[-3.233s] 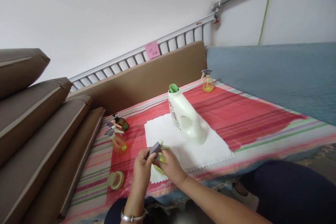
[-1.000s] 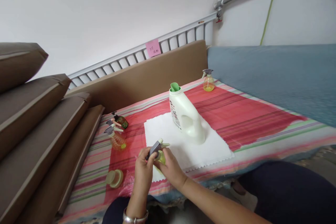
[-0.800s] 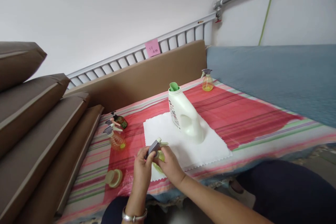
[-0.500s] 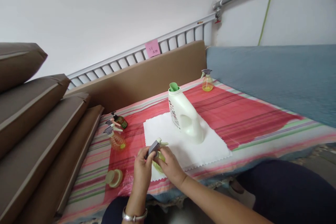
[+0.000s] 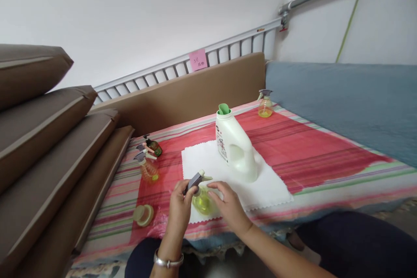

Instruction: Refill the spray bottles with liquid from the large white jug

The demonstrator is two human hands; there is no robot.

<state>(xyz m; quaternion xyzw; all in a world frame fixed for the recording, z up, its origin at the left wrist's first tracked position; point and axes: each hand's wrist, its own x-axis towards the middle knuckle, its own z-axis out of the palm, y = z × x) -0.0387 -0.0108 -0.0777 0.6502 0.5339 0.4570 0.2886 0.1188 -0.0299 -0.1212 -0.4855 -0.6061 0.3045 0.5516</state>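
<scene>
Since a moment ago, the right hand has loosened off the small spray bottle, its fingers now open and curved just beside the yellow-green body. At the lower centre, the left hand reaches up and pinches the bottle's grey trigger head. Standing roughly upright on the near edge of a white towel, the bottle points its nozzle right, toward a white detergent jug.
</scene>
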